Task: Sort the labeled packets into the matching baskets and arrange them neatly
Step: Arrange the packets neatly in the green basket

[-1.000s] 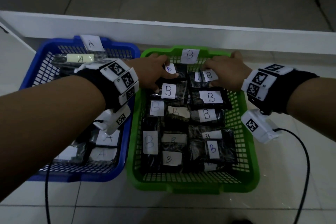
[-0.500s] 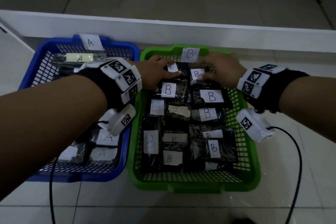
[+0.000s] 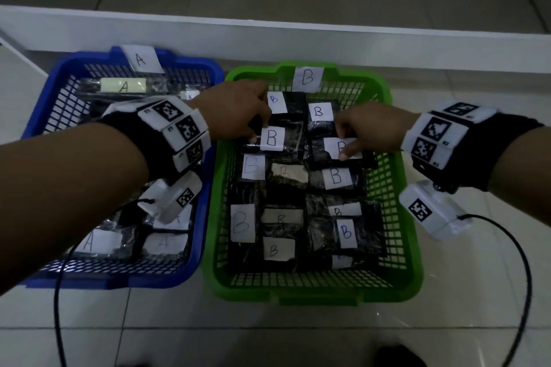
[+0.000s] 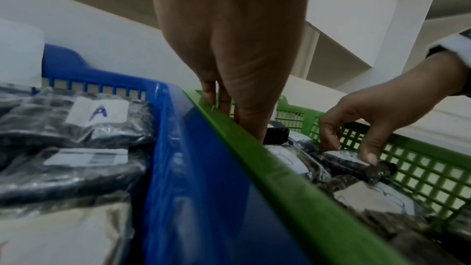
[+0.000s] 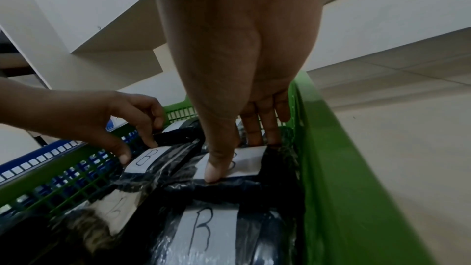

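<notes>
Tidying looks to be the step in hand: every packet in view already lies in a basket, those marked A in the blue basket (image 3: 205, 140) and those marked B in the green basket (image 3: 396, 188), so the sorting itself seems done or close to it. Both hands work over the far rows of the green basket. The left hand (image 3: 235, 113) has its fingers curled down onto the packet with a large B label (image 3: 272, 140), thumb at the label's near left corner and fingertips at its far edge, which reads as a light pinch. The right hand (image 3: 369, 131) bears on the neighbouring B packet (image 3: 343, 149), its thumb (image 5: 216, 166) pressed flat on the white label and the other fingers at the far edge; whether it truly grips or only presses cannot be told.

The next move likely calls for small nudges to square these two packets with their row, labels up, without ruffling the crinkly wrap beside them.

Both baskets stand side by side, rims touching, on a pale tiled floor (image 3: 268, 340); behind them runs a low white ledge (image 3: 298, 39). The room is dim, and cables trail from the wrist cameras
</notes>
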`<state>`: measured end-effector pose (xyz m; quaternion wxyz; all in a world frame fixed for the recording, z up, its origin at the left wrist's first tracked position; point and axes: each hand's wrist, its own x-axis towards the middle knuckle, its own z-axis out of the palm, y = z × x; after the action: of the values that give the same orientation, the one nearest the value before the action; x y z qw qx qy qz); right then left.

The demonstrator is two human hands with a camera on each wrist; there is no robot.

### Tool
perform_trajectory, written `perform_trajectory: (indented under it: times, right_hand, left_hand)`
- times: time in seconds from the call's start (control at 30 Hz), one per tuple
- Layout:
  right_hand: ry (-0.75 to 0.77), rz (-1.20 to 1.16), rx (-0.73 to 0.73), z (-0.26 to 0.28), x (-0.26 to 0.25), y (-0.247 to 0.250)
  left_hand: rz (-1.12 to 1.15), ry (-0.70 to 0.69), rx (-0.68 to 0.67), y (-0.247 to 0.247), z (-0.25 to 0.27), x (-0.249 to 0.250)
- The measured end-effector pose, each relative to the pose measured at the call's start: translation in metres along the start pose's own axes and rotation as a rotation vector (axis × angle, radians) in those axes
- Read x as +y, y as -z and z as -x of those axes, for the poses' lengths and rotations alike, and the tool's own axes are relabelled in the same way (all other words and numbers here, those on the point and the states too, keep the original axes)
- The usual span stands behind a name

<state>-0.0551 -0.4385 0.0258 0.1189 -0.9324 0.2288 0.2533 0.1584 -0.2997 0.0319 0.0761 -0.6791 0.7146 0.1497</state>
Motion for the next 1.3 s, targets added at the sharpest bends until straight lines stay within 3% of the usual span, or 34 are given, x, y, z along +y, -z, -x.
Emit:
perform_trajectory:
  times: [0.27, 0.33, 0.4, 0.47, 0.57, 0.67, 0.83, 0.97, 1.1, 1.3]
  right_hand:
    - [-0.053, 0.007, -0.084, -0.002, -0.004, 0.005]
    - [-0.074, -0.077, -0.01, -0.006, -0.005, 0.009]
    - [-0.07, -0.174, 0.173, -0.012, -0.005, 0.014]
    - [-0.011, -0.071, 0.27, -0.021, -0.008, 0.014]
    - [0.093, 0.187, 0.216, -0.031, -0.014, 0.003]
    - [0.105, 0.29, 0.236, -0.028, -0.013, 0.005]
    - [0.056, 0.385, 0.247, -0.02, -0.011, 0.009]
    - [0.067, 0.183, 0.181, -0.023, -0.006, -0.001]
    - [0.124, 0.106, 0.266, -0.025, -0.003, -0.005]
    - [0.003, -0.029, 0.144, -0.024, 0.005, -0.007]
  left_hand:
    - [-0.011, -0.011, 0.027, -0.001, 0.005, -0.002]
    - [-0.032, -0.007, 0.046, -0.004, 0.008, -0.001]
    - [-0.039, 0.007, 0.056, -0.007, 0.009, 0.0]
    - [-0.009, 0.024, 0.081, -0.009, 0.01, -0.001]
    - [0.166, 0.077, 0.122, -0.007, 0.01, -0.005]
    - [0.251, 0.137, 0.104, -0.003, 0.008, -0.014]
    - [-0.027, 0.056, 0.059, -0.007, 0.006, -0.021]
    - [-0.102, 0.048, 0.109, -0.01, 0.0, -0.016]
    - [-0.08, 0.072, 0.116, -0.006, -0.008, -0.016]
    - [-0.028, 0.133, 0.148, -0.015, -0.015, -0.009]
